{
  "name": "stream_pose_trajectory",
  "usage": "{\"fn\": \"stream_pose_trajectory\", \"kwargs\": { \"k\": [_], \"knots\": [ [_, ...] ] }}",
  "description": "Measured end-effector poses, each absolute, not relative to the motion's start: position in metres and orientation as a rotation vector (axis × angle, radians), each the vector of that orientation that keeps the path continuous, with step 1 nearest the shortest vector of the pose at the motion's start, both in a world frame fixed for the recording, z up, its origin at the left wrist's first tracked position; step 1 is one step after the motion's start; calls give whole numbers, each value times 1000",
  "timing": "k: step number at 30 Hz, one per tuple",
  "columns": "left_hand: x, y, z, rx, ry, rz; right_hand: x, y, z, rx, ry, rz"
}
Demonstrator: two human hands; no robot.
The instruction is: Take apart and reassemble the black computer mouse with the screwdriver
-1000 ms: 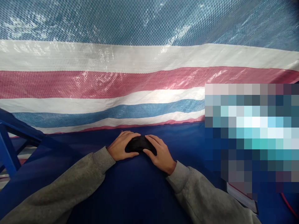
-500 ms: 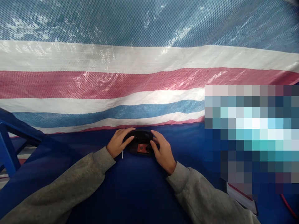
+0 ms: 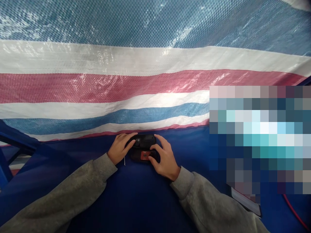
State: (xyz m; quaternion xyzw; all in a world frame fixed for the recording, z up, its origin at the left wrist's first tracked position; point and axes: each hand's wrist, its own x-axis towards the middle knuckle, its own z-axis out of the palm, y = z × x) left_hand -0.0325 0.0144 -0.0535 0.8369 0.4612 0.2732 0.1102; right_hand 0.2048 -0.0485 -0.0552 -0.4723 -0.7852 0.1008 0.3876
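Note:
An open black clamshell case (image 3: 145, 141), shaped like a glasses case, lies on the blue surface with its lid raised at the back. A red card-like piece (image 3: 145, 156) with a small dark mark lies in the lower half. My left hand (image 3: 120, 147) grips the left end of the lid between thumb and fingers. One finger of my right hand (image 3: 166, 157) touches the lid's right end. Its thumb and another finger bend in over the right side of the lower half, by a dark part that I cannot make out. A thin white cord (image 3: 124, 161) hangs beside my left hand.
Blue sheeting (image 3: 116, 200) covers the surface. A striped woven tarp (image 3: 104, 87) rises close behind it. Blue frame bars (image 3: 17, 142) stand at left. At right are a blurred-out patch, a pale flat object (image 3: 246, 200) and a red cable (image 3: 295, 210).
My right thumb and a bent finger have moved left and inward over the lower half of the case. My left hand keeps its grip. The whole view has shifted slightly.

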Motion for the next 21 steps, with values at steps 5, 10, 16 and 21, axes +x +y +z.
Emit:
{"fn": "stream_pose_trajectory", "kwargs": {
  "k": [5, 10, 16, 21],
  "knots": [
    [-33, 15, -56, 2469, 1369, 773, 204, -48, -58, -1210, -2019, 219],
    [-32, 14, -55, 2474, 1373, 814, 204, -48, -58, -1193, -2028, 188],
    [-31, 7, -48, 2530, 1334, 1024, 204, -47, -54, -1163, -1956, 168],
    [-31, 3, -49, 2726, 935, 1123, 202, -48, -50, -1113, -1904, 190]
  ]
}}
